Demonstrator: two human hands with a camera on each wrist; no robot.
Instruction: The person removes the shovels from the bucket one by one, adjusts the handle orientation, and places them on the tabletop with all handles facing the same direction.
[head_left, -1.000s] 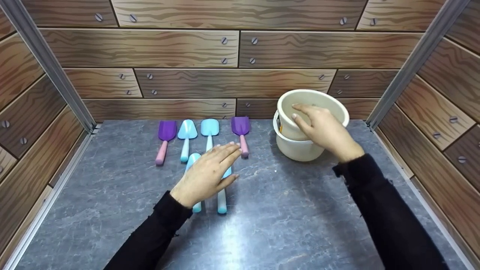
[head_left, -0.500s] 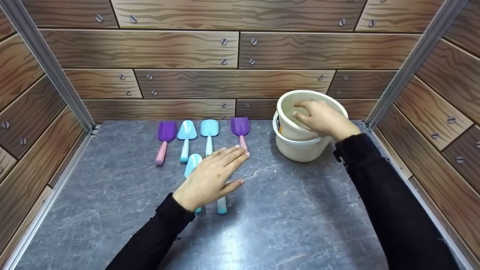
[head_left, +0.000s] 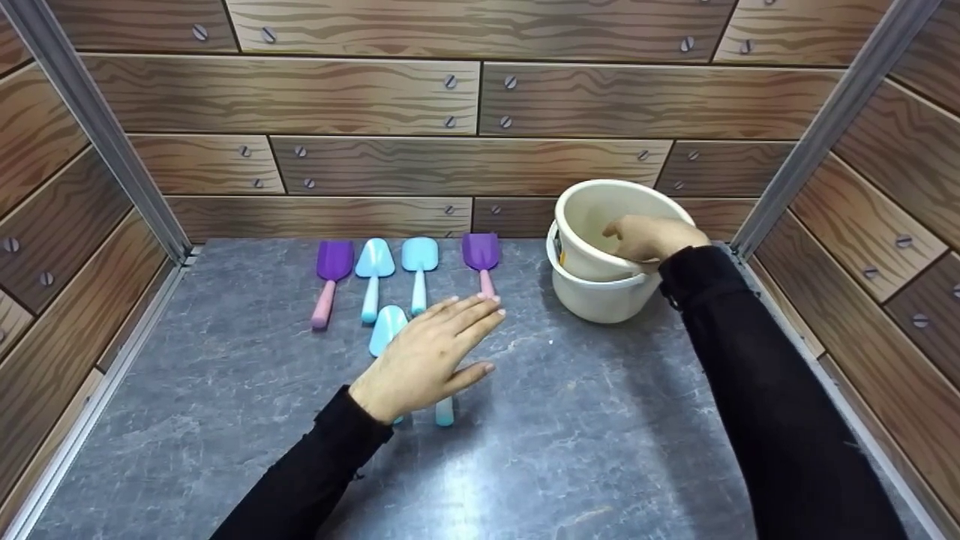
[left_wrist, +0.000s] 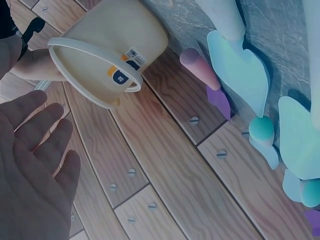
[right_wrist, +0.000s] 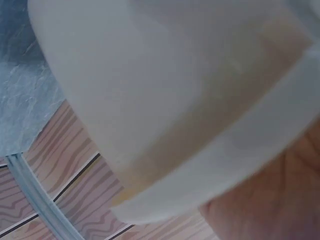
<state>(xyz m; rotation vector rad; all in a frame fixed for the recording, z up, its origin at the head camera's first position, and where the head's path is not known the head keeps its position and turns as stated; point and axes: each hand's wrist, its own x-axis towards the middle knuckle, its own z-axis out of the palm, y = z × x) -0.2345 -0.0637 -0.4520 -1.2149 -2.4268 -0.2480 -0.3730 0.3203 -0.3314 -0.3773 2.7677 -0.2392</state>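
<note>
A cream bucket [head_left: 600, 296] stands at the back right. My right hand [head_left: 654, 237] reaches over its near right rim, fingers bent down into it. The rim and inner wall hide the fingertips, and nothing held shows. In the right wrist view the palm [right_wrist: 275, 205] lies close beside the rim. My left hand [head_left: 424, 360] is flat, palm down and fingers straight, above two light-blue toy shovels; one blue blade [head_left: 387, 328] and the end of another handle [head_left: 445, 411] show. The left wrist view shows its spread fingers [left_wrist: 47, 125] holding nothing.
A back row has a purple shovel [head_left: 334, 260] with a pink handle, two light-blue shovels [head_left: 374, 259] and another purple shovel [head_left: 481, 251]. They lie on the grey marbled surface [head_left: 225, 375]. Wood-patterned walls [head_left: 375, 97] and metal posts enclose three sides.
My right hand has dipped lower into the bucket and its fingers have bent downward. My left hand has drifted slightly right. The bucket and shovels have stayed in place.
</note>
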